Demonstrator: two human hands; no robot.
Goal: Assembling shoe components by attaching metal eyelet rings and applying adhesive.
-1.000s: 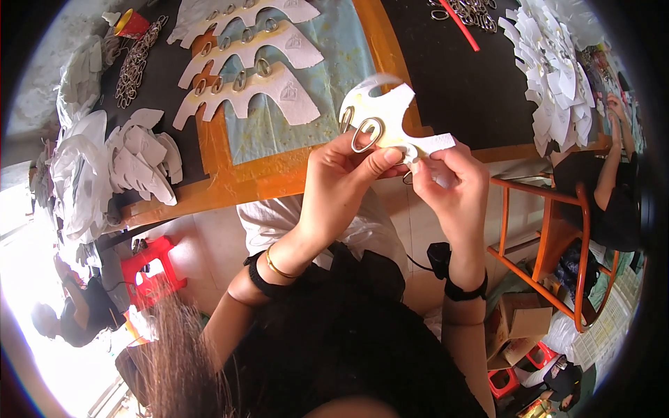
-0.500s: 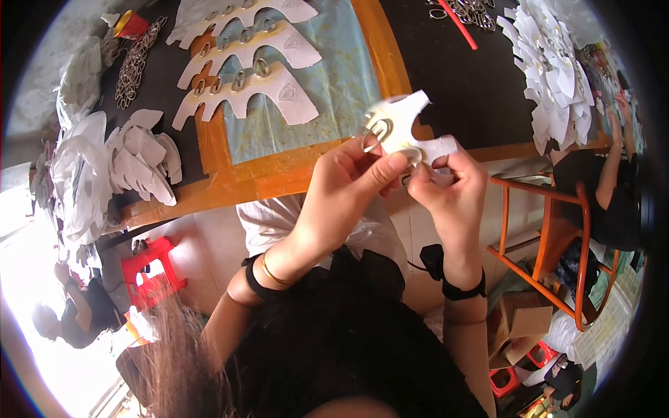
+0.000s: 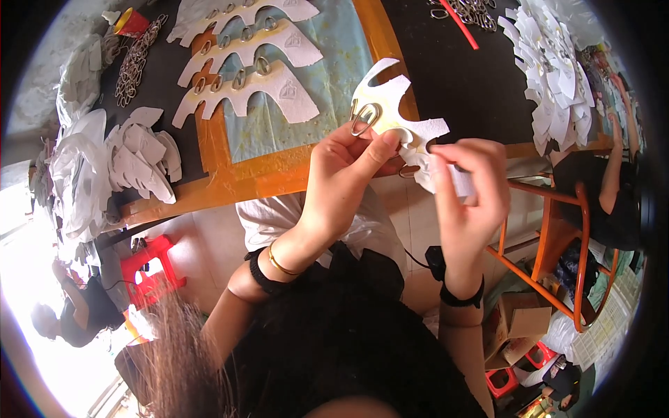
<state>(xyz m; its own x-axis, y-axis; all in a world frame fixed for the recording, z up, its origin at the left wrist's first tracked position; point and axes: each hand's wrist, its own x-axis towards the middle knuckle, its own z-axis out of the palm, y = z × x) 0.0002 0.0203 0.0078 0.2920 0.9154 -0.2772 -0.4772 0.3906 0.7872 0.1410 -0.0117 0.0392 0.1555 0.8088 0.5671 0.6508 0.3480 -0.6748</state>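
A white cut-out piece (image 3: 390, 102) with curved notches is raised just beyond the table's near edge. My left hand (image 3: 341, 171) pinches it between thumb and fingers. An oval metal ring (image 3: 364, 119) stands on the piece beside my left fingers, and the lower part of the piece is bent and crumpled. At that bent part, my right hand (image 3: 477, 184) has its thumb and index fingertips close together on the piece. Similar white pieces (image 3: 296, 101) with metal rings lie in rows on a pale blue sheet (image 3: 268, 136).
Stacked white pieces (image 3: 143, 157) lie at the left, below a heap of metal rings (image 3: 132, 76) and a red-yellow pot (image 3: 131, 24). More pieces (image 3: 554, 76) hang together at the right. A red stick (image 3: 460, 25) lies far right. An orange-brown chair (image 3: 543, 258) stands right of me.
The white piece has turned, with its lower part now bent down and more of its notched edge visible. My right hand has moved slightly right and its fingers have straightened.
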